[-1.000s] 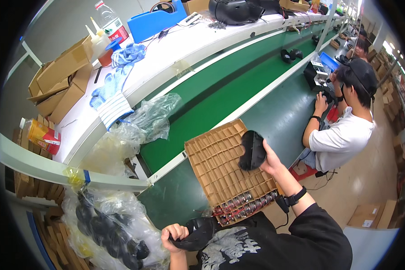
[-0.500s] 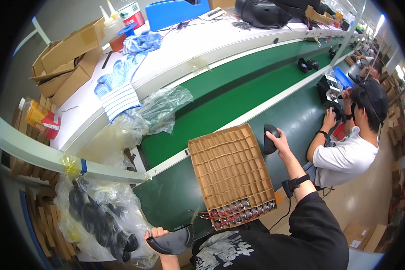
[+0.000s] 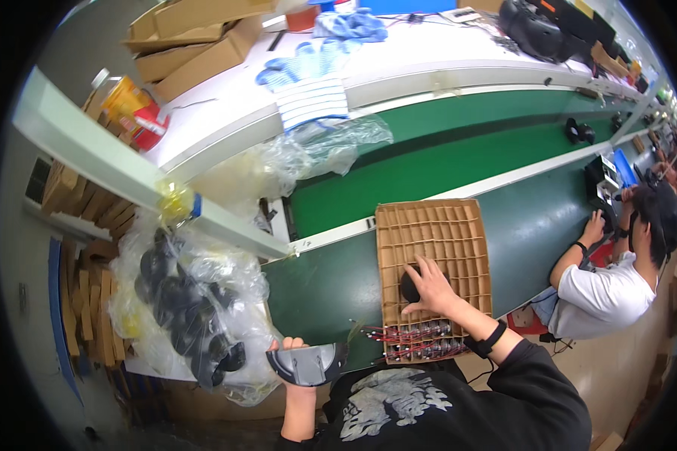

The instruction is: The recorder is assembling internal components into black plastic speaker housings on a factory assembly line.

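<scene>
My left hand (image 3: 289, 343) grips a black half-round plastic shell (image 3: 310, 367), fingers over its top edge, just left of my torso. Over the divided cardboard box (image 3: 432, 234), my right hand (image 3: 433, 292) is closed on a second black rounded plastic part (image 3: 411, 287). Its palm hides much of that part, and I cannot tell whether the part touches the dividers. Small metal pieces with red and black wires (image 3: 421, 350) fill the box's near rows, their leads hanging out to the left.
A plastic bag of black shells (image 3: 174, 301) lies on the left, beside a pale metal post (image 3: 226, 231). Beyond the dark green worktop (image 3: 323, 289) runs a green conveyor (image 3: 421, 158). A striped glove (image 3: 308, 90) rests on the white shelf. A co-worker (image 3: 605, 301) sits at right.
My right hand has brought its black part leftward from the worktop to above the box. The left-hand shell has tilted to show more of its face. The whole view has shifted.
</scene>
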`<state>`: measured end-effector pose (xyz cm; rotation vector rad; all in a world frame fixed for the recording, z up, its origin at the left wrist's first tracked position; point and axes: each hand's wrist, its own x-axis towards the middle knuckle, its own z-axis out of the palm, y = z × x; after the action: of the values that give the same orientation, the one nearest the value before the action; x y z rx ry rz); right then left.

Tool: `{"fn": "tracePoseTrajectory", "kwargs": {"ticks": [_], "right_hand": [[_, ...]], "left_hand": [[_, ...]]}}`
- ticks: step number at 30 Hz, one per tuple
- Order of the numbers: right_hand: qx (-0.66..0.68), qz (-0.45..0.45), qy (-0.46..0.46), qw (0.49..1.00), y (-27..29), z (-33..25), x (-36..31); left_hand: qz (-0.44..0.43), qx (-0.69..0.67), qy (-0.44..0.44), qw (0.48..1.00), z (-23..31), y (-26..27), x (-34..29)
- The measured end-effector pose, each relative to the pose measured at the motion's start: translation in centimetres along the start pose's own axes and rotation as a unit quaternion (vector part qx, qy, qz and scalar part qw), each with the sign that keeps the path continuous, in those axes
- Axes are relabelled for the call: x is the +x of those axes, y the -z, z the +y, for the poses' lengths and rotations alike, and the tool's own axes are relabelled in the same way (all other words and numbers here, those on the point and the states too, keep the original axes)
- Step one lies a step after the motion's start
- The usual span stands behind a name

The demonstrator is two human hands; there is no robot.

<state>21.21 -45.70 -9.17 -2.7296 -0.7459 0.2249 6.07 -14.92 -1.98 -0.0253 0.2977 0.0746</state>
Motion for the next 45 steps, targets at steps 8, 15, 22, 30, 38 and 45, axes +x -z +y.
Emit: {"fn": "tracePoseTrajectory", "kwargs": {"ticks": [8, 15, 22, 30, 38, 45], "right_hand": [[0.462, -0.11, 0.203, 0.856, 8.8, -14.2, 2.0], [0.409, 0.128, 0.263, 0.865, 14.3, -19.5, 5.7], [0.369, 0.308, 0.217, 0.85, 16.2, -29.5, 18.2], [0.381, 0.278, 0.027, 0.881, 15.1, -32.1, 24.8], [0.685, -0.1, -0.021, 0.721, 10.3, -31.5, 14.6], [0.658, -0.338, -0.032, 0.673, 4.7, -21.7, -0.8]], "left_hand": [[-0.018, -0.082, 0.012, 0.996, 2.7, 1.0, -1.3], [0.2, 0.161, -0.372, 0.892, 15.8, 2.1, -6.1], [0.111, 0.165, -0.384, 0.902, 17.4, -0.8, -10.3], [-0.03, 0.072, -0.301, 0.951, 15.2, 1.9, -8.1], [-0.191, 0.579, -0.513, 0.605, 9.6, -3.1, -7.3], [-0.363, 0.723, -0.404, 0.428, 3.1, -3.9, -4.2]]}}
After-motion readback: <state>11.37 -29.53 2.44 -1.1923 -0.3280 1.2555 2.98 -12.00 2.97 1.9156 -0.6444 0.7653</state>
